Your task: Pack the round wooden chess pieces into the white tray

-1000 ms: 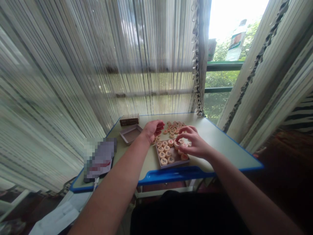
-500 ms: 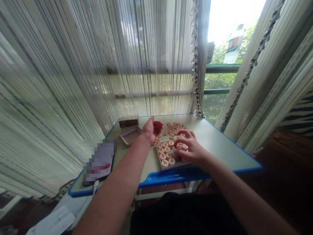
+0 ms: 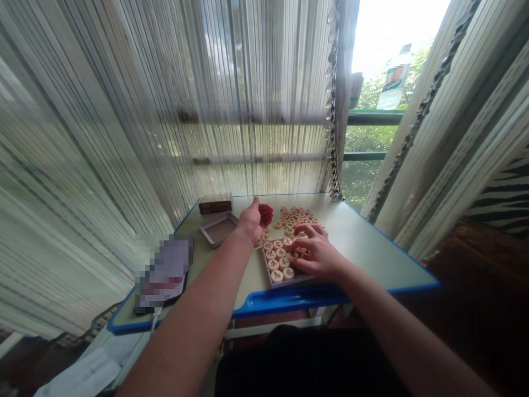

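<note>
Covering much of the right side of the shallow, pale lilac rectangular tray [image 3: 292, 284], the right hand [image 3: 295, 256] was held low with fingers curved and parted; whether a disc was pinched could not be told. Beyond the tray's far edge, loose round wooden discs [image 3: 297, 216] were scattered, partly hidden by that hand. The left hand [image 3: 261, 217] was held beside them, fingers together and loosely bent, thumb raised. To its left were seen a matching shallow lid [image 3: 210, 236], a brown oblong box [image 3: 216, 204] and a dark flat device [image 3: 169, 273], its screen pixelated.

All were carried by a pale green, blue-edged table [image 3: 367, 248], backed by a striped sheer curtain [image 3: 248, 88]; a clear bottle [image 3: 394, 82] was seen at the window.

The tray was set near the table's front edge, its front side rising slightly rightward. Its long axis could not be judged. Characters on its discs were turned upward.
</note>
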The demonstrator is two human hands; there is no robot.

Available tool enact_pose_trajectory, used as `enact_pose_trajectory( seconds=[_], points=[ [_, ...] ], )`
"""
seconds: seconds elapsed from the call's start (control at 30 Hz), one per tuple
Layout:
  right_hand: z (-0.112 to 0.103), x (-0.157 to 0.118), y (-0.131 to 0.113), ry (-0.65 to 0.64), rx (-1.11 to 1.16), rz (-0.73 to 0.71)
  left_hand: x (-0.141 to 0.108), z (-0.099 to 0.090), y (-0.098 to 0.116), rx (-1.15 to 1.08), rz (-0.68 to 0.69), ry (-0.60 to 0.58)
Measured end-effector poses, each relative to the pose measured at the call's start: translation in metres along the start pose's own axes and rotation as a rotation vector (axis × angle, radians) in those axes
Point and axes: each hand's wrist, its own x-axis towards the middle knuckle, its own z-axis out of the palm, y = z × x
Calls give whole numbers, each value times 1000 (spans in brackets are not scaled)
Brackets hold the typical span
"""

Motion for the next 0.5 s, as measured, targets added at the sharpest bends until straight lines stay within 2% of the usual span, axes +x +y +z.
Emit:
enact_pose_trajectory(
  seconds=[0.33,0.5],
  points=[
    [-2,-5,-3,6,34,-7,-1,1,-1,-22,-30,-9],
    [-6,-10,1,4,81,-64,-4,-1,4,-79,-49,-5]
  ],
)
